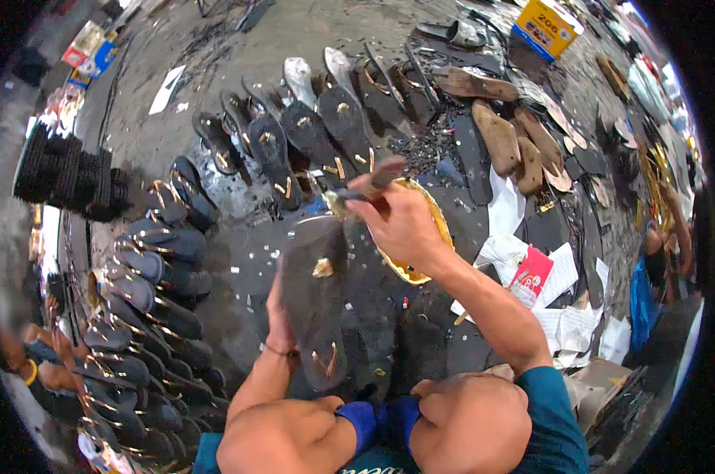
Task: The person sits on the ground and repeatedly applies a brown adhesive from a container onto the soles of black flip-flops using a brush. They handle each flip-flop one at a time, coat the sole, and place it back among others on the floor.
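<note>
My left hand (279,320) grips a dark sandal (314,292) along its left edge, underside up. Its underside carries a pale yellowish patch (323,268) and tan strap ends (326,362) near the lower end. In my closed right hand (405,229) is a brush (382,174) with a dark handle. The brush's glue-coated tip (337,204) is at the sandal's far end; whether they touch I cannot tell. Below and behind my right hand stands a round tub (443,221) with yellow glue smeared round its rim, partly hidden by the hand.
Upturned sandals (270,150) lie in an arc ahead, and many finished-looking sandals (136,272) are piled at left. Wooden shoe lasts (496,138), papers (559,276) and a yellow-blue box (547,30) are at right. Another person (45,355) sits at far left.
</note>
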A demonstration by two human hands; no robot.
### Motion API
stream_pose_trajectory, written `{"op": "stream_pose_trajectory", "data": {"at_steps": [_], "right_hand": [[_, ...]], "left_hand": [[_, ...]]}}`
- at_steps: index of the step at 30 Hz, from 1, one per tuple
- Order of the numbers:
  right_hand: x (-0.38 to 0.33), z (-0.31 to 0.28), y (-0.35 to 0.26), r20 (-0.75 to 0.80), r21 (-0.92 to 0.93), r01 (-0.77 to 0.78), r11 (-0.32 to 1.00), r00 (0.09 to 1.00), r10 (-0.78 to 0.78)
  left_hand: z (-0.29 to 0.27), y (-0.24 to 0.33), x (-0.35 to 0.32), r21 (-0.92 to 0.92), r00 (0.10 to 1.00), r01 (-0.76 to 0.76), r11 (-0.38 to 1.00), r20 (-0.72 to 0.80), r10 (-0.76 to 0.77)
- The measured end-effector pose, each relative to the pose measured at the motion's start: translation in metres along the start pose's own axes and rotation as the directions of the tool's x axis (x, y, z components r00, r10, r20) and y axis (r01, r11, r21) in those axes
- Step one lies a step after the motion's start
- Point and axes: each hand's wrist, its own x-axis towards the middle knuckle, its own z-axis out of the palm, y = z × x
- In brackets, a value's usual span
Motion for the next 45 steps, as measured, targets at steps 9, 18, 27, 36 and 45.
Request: {"op": "stream_pose_trajectory", "data": {"at_steps": [9,18,27,36,45], "right_hand": [[-0.043,0.026,-0.029,0.042,0.190,0.338,0.922,0.935,-0.352],[0.017,-0.001,-0.001,-0.045,0.196,-0.046,0.980,0.997,0.056],[-0.081,0.024,-0.026,0.408,0.424,-0.068,0.903,0.904,-0.124],[-0.048,-0.041,0.055,-0.222,-0.364,-0.050,0.930,0.974,-0.035],[-0.059,-0.054,0.076,-0.236,-0.380,-0.090,0.921,0.972,-0.003]], "left_hand": [[-0.057,-0.023,0.013,0.300,0.954,-0.297,0.906,0.140,0.266],[-0.024,0.007,0.006,-0.200,0.966,-0.108,0.974,0.211,0.150],[-0.114,0.038,0.029,-0.180,0.906,-0.329,0.927,0.217,0.363],[-0.175,-0.040,-0.091,-0.219,0.913,-0.008,0.976,-0.399,-0.082],[-0.170,-0.038,-0.084,-0.208,0.934,0.059,0.976,-0.334,-0.128]]}}
